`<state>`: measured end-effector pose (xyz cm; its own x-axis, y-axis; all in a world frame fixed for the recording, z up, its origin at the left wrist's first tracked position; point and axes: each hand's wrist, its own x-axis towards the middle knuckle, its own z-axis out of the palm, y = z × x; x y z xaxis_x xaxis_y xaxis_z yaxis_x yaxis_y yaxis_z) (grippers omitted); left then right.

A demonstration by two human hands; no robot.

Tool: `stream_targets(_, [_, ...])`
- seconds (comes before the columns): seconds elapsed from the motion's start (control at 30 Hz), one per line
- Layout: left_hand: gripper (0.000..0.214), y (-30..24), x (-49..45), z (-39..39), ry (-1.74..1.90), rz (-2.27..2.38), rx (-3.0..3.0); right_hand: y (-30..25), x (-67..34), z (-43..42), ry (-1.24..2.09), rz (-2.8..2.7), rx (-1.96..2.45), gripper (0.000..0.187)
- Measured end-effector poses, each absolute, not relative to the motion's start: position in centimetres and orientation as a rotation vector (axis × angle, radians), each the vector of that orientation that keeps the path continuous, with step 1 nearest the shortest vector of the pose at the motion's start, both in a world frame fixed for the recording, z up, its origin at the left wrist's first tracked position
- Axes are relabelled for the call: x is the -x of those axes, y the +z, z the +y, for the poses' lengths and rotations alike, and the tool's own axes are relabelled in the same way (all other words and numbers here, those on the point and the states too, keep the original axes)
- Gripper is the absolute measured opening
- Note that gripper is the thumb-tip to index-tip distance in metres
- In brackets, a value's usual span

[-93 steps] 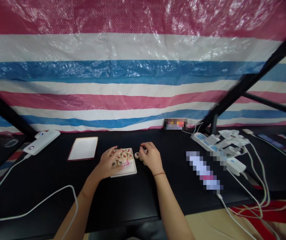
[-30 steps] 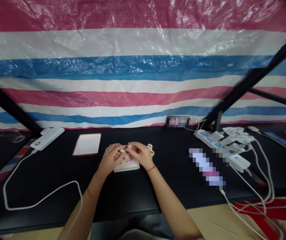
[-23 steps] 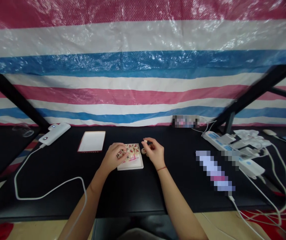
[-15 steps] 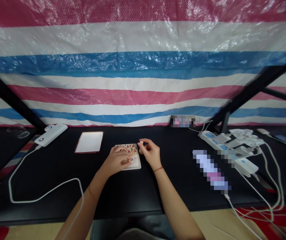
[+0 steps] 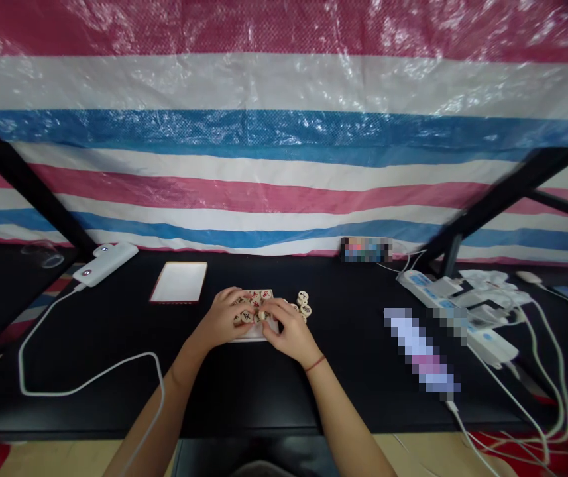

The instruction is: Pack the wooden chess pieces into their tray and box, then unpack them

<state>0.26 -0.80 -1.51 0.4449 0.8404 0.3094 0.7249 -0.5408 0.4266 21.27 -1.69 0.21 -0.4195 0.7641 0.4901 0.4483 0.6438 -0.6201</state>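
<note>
Two hands — left (image 5: 221, 318), right (image 5: 291, 333) — curl over round wooden xiangqi pieces (image 5: 254, 306) on a white tray (image 5: 251, 339), grip unclear.

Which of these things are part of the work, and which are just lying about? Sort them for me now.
Part of the work: left hand; right hand; xiangqi pieces; white square board.

Lying about: red-rimmed white tray; white power bank; power strip.

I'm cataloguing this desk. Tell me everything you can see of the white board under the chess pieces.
The board is a flat white rectangle lying on the black table. Round wooden-looking xiangqi pieces sit on it, and the left hand and right hand cover much of it. Its material is hard to tell.
</note>
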Motion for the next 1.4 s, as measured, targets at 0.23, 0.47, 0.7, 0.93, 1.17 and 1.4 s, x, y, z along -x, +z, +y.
stream_targets(0.23, [0.061,-2.7,0.0,-0.8,0.741,1.371,-2.402,0.0,-21.3,-1.5,0.345,-2.236,1.073,0.005])
stream_targets(0.47, [0.068,-3.6,0.3,-0.5,0.656,1.367,-2.351,0.1,-21.3,-1.5,0.379,-2.340,1.215,0.010])
stream_targets(0.7, [0.060,-3.6,0.2,-0.5,0.650,1.362,-2.367,0.2,-20.7,-1.4,0.406,-2.350,1.247,0.009])
stream_targets(0.93, [0.060,-3.3,0.2,-0.5,0.625,1.380,-2.353,0.4,-22.1,-0.2,0.415,-2.084,1.213,0.012])
stream_targets(1.17, [0.062,-2.9,0.3,-0.5,0.563,1.372,-2.326,1.3,-24.9,3.0,0.187,-1.756,2.230,0.047])
stream_targets(1.4, [0.063,-3.0,0.5,-0.4,0.586,1.361,-2.311,1.8,-24.8,4.2,0.435,-1.892,2.437,0.037])
